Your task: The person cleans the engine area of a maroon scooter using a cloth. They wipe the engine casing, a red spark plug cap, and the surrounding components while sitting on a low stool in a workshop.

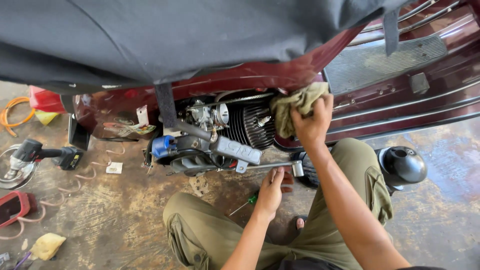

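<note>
Two hands work at the exposed scooter engine (220,135), which sits low under the maroon body panel (300,70) at mid-scene. Right hand (312,122) is clamped on a crumpled olive rag (295,107), pressed against the panel edge just right of the finned cylinder (255,127). Left hand (272,190) hangs below the grey kick-start lever (272,165), fingers loosely curled and close to the lever; whether it grips anything cannot be told. A green-handled screwdriver (247,201) lies on the floor just left of that hand.

Judged good practice for the wipe: keep the rag bunched so no loose corner catches on the fins or the spark plug (263,120), and steady the body with the free hand low and clear of the lever.

Surface and room: stained, rust-streaked concrete floor (125,210). At far left lie a cordless power tool (40,152), an orange coiled hose (12,115), a red case (12,207) and a yellow sponge (47,245). A dark cover (175,35) drapes the scooter; a black helmet (402,165) rests at right, beside the person's knee (370,170).
</note>
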